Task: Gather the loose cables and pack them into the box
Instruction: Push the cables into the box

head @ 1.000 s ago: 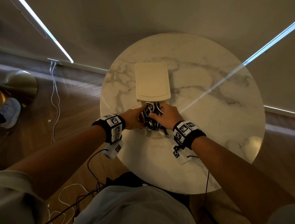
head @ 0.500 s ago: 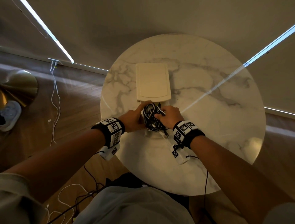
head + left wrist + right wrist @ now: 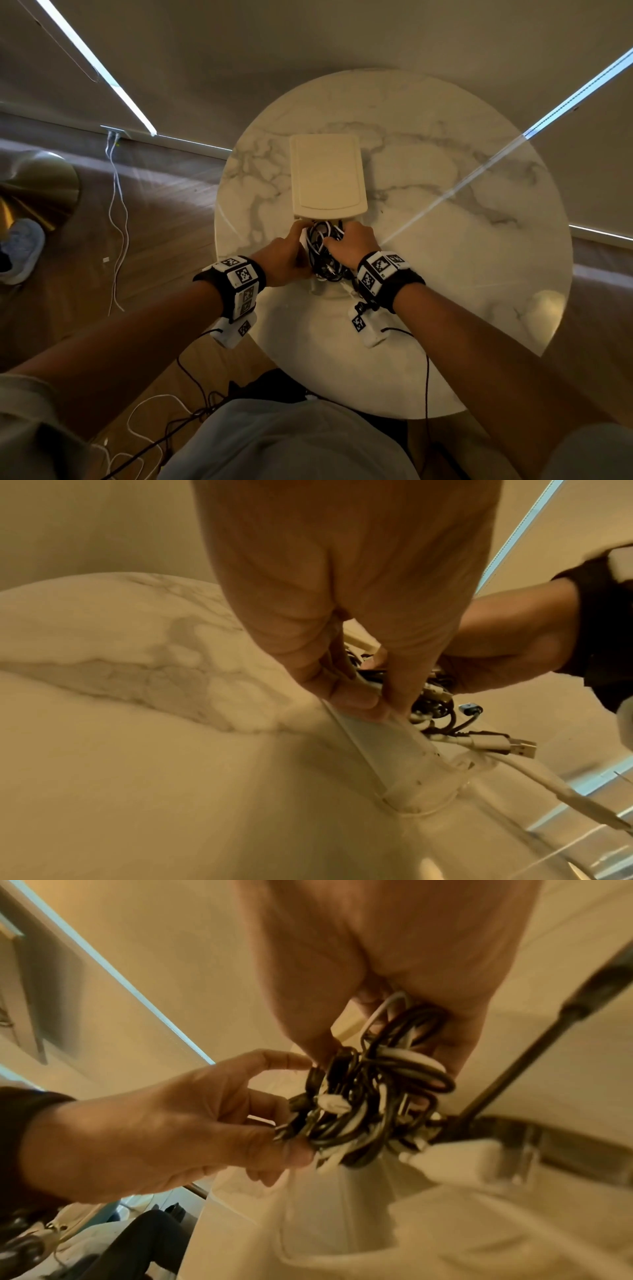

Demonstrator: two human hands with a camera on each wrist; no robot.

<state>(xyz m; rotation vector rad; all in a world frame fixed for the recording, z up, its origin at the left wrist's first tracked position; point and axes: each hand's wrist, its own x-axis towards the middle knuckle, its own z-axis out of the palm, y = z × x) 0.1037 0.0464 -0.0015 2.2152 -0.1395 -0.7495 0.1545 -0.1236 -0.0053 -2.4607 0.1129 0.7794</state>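
Note:
A tangled bundle of black and white cables sits over the small cream box, whose open lid lies flat on the far side. My right hand grips the bundle from above, fingers curled round the loops. My left hand pinches the bundle's left side at the box rim. A white cable with a silver USB plug hangs out over the near wall of the box. The inside of the box is hidden by hands and cables.
The box stands near the middle of a round marble table. On the wooden floor at left lie a white cable plugged into the wall and more cables near my legs. A shoe shows at far left.
Both hands stay on the bundle. They have edged slightly toward the lid, and the right hand's fingers have shifted on top of the cables.

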